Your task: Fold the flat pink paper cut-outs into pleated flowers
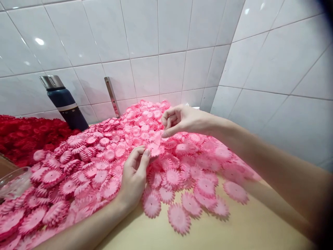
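A big heap of pink fabric flower petals (104, 156) with toothed edges covers the wooden table (234, 229). My left hand (134, 177) rests on the heap and pinches one pink petal piece (155, 149) between thumb and fingers. My right hand (179, 119) hovers just above it, fingers curled, with thumb and forefinger pinching the top of the same piece. Both hands meet at the middle of the heap.
A pile of red petals (23, 139) lies at the left. A dark blue flask (65, 102) with a steel top stands behind the heap against the white tiled wall. A metal strip (112, 95) leans on the wall. A clear plastic container (11, 182) sits at the left edge.
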`<state>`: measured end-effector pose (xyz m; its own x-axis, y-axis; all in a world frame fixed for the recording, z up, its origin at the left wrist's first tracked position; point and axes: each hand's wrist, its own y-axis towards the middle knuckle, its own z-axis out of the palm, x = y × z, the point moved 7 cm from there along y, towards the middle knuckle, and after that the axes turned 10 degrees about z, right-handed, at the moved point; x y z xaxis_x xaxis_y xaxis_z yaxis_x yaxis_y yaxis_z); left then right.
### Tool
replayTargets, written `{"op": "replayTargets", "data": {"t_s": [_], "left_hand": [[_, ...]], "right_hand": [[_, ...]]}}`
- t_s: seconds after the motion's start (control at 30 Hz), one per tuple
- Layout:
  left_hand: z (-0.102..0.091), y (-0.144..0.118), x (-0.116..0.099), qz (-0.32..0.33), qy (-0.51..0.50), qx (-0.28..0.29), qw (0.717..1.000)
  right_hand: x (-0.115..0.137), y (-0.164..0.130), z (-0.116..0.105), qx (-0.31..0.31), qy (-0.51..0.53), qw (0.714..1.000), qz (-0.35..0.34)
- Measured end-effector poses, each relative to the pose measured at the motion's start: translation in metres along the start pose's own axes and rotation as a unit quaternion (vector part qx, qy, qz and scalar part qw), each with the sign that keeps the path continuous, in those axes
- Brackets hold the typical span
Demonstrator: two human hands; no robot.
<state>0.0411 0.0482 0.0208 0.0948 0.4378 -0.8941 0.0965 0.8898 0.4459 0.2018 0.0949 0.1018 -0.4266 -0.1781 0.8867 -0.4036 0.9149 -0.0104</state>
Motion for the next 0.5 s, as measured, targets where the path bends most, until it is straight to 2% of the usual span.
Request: {"op": "replayTargets", "data": {"t_s": [0.07, 0.2, 0.33, 0.4, 0.5], "left_hand": [[-0.001, 0.001, 0.000, 0.011, -0.005, -0.012, 1.000], [0.001, 0.004, -0.001, 0.025, -0.042, -0.006, 0.999], [0.003, 0.005, -0.001, 0.029, -0.045, 0.011, 0.998], [0.002, 0.004, -0.001, 0.028, -0.042, 0.006, 0.999], [0.001, 0.003, 0.000, 0.014, -0.051, 0.003, 0.999]], "right_hand": [[0.000, 0.001, -0.008, -0.050, -0.004, 0.999, -0.008], [0.007, 0.002, -0.007, -0.140, -0.043, 0.989, -0.033], [0.025, -0.005, -0.001, -0.254, -0.119, 0.955, -0.094], [0.032, -0.007, 0.002, -0.269, -0.143, 0.944, -0.127], [0.030, -0.005, 0.005, -0.215, -0.121, 0.963, -0.112]]}}
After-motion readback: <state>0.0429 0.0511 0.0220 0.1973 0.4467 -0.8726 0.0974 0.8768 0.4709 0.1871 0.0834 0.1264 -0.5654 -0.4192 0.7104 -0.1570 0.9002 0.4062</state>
